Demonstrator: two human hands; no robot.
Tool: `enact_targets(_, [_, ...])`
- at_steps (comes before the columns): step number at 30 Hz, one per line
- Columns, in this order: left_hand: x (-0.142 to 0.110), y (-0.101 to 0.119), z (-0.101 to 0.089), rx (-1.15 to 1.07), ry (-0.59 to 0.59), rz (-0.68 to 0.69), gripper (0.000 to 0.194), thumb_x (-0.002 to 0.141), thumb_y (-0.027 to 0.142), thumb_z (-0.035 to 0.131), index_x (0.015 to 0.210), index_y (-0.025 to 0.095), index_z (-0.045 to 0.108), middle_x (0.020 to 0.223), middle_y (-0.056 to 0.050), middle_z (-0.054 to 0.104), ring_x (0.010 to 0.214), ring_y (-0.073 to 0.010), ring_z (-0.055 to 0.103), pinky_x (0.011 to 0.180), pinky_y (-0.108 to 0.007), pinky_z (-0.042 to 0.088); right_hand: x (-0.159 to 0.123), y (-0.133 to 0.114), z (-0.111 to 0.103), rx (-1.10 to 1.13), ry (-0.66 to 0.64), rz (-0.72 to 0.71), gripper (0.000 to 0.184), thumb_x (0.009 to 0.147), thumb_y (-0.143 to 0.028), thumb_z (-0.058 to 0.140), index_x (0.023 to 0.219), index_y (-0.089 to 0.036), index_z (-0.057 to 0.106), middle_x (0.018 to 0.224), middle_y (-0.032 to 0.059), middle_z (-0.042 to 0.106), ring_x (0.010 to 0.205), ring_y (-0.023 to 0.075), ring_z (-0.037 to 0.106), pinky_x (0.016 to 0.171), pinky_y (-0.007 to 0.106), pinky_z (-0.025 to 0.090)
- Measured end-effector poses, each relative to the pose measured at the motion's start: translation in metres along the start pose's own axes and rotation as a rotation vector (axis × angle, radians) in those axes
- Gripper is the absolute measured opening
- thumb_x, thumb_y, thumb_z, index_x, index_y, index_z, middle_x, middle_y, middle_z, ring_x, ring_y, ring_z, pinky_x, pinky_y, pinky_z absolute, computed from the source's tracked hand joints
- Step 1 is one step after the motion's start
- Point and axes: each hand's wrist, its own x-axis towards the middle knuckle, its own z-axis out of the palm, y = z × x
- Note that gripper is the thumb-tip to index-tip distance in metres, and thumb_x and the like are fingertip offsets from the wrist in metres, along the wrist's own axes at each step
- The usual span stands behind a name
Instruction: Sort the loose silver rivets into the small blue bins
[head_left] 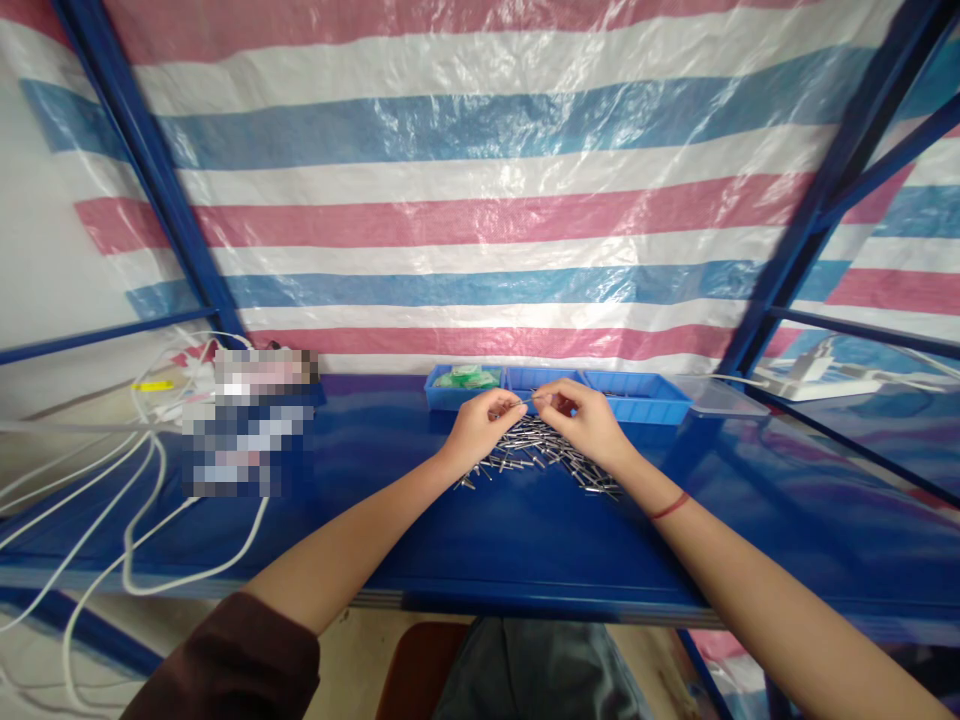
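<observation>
My left hand and my right hand meet above a heap of metal blind rivets on the blue table. Both are closed in a pinch, thumb against fingers. A thin, pale metal piece, apparently a blind rivet, spans the small gap between the two sets of fingertips. Its ends are hidden by the fingers. Just behind the hands stands a blue divided bin; green and clear plastic packets lie in its left compartment.
White cables run over the table's left side beside a blurred-out patch. At the right, a white power strip sits near the blue frame post. A clear plastic lid lies right of the bin. Striped sheeting hangs behind.
</observation>
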Motion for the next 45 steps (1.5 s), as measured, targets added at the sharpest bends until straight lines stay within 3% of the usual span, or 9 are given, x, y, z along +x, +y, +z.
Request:
enact_targets(5, [0.002, 0.001, -0.007, 0.165, -0.002, 0.058, 0.026, 0.082, 0.036, 0.055, 0.1, 0.018, 0.06, 0.08, -0.001, 0.065, 0.07, -0.0128, 0.06, 0.068, -0.026, 0.047, 0.007, 0.013, -0.009, -0.107, -0.117, -0.003, 0.026, 0.082, -0.038, 0.05, 0.079, -0.018, 0.067, 0.082, 0.005, 0.069, 0.069, 0.0161, 0.059, 0.065, 0.029, 0.046])
enact_targets(8, [0.005, 0.0, -0.014, 0.3, -0.06, 0.137, 0.03, 0.085, 0.035, 0.05, 0.108, 0.018, 0.058, 0.083, -0.002, 0.064, 0.069, -0.0132, 0.058, 0.072, -0.028, 0.046, 0.012, 0.031, -0.028, -0.213, 0.041, 0.106, 0.028, 0.081, -0.039, 0.05, 0.076, -0.018, 0.067, 0.08, 0.0064, 0.069, 0.069, 0.0188, 0.06, 0.066, 0.032, 0.046])
enact_targets(12, [0.005, -0.002, -0.024, 0.471, -0.245, 0.268, 0.02, 0.083, 0.026, 0.048, 0.088, 0.02, 0.066, 0.084, -0.003, 0.065, 0.074, -0.0148, 0.058, 0.075, -0.028, 0.044, 0.011, 0.059, -0.065, -0.475, 0.34, 0.321, 0.027, 0.081, -0.037, 0.048, 0.074, -0.017, 0.065, 0.071, 0.0107, 0.065, 0.069, 0.0262, 0.06, 0.067, 0.04, 0.044])
enact_targets(17, [0.003, -0.004, -0.029, 0.646, -0.402, 0.286, 0.016, 0.077, 0.03, 0.055, 0.077, 0.022, 0.07, 0.079, -0.002, 0.066, 0.077, -0.0172, 0.058, 0.073, -0.027, 0.042, 0.003, 0.082, -0.083, -0.699, 0.319, 0.365, 0.03, 0.078, -0.037, 0.053, 0.09, -0.012, 0.066, 0.091, 0.0191, 0.058, 0.086, 0.0335, 0.058, 0.075, 0.047, 0.042])
enact_targets(25, [0.002, -0.001, -0.027, 0.696, -0.505, 0.309, 0.019, 0.082, 0.029, 0.053, 0.079, 0.023, 0.071, 0.084, -0.002, 0.066, 0.079, -0.0152, 0.059, 0.07, -0.023, 0.04, 0.01, 0.054, -0.054, -0.59, 0.307, 0.147, 0.028, 0.078, -0.033, 0.052, 0.095, -0.015, 0.065, 0.09, 0.0135, 0.06, 0.087, 0.0268, 0.058, 0.08, 0.041, 0.045])
enact_targets(29, [0.001, 0.0, -0.022, 0.758, -0.445, 0.312, 0.024, 0.087, 0.028, 0.045, 0.08, 0.019, 0.067, 0.086, -0.004, 0.064, 0.084, -0.0178, 0.057, 0.075, -0.027, 0.04, 0.01, 0.038, -0.038, -0.475, -0.008, 0.11, 0.02, 0.078, -0.024, 0.05, 0.083, -0.017, 0.068, 0.082, 0.0079, 0.066, 0.077, 0.0204, 0.06, 0.075, 0.034, 0.046])
enact_targets(34, [0.004, -0.004, -0.018, 0.462, -0.302, 0.155, 0.023, 0.089, 0.027, 0.04, 0.086, 0.017, 0.06, 0.084, -0.003, 0.061, 0.078, -0.0153, 0.055, 0.074, -0.027, 0.042, 0.005, 0.027, -0.015, -0.096, -0.303, 0.163, 0.019, 0.074, -0.023, 0.059, 0.087, -0.017, 0.07, 0.088, 0.0052, 0.07, 0.07, 0.0156, 0.06, 0.071, 0.031, 0.048])
enact_targets(39, [0.007, -0.007, -0.014, 0.278, -0.278, 0.022, 0.027, 0.089, 0.034, 0.038, 0.087, 0.016, 0.058, 0.078, -0.001, 0.059, 0.073, -0.0147, 0.053, 0.069, -0.026, 0.041, 0.002, 0.013, 0.005, 0.257, -0.258, 0.212, 0.027, 0.075, -0.04, 0.061, 0.083, -0.016, 0.07, 0.085, 0.0061, 0.07, 0.075, 0.017, 0.062, 0.072, 0.031, 0.048])
enact_targets(45, [0.008, -0.008, -0.013, 0.139, -0.323, -0.006, 0.029, 0.089, 0.037, 0.039, 0.088, 0.015, 0.059, 0.081, -0.002, 0.06, 0.076, -0.0149, 0.054, 0.073, -0.027, 0.041, 0.003, 0.007, 0.009, 0.327, -0.102, 0.229, 0.032, 0.072, -0.044, 0.064, 0.084, -0.015, 0.068, 0.081, 0.0062, 0.07, 0.07, 0.0155, 0.06, 0.068, 0.03, 0.047])
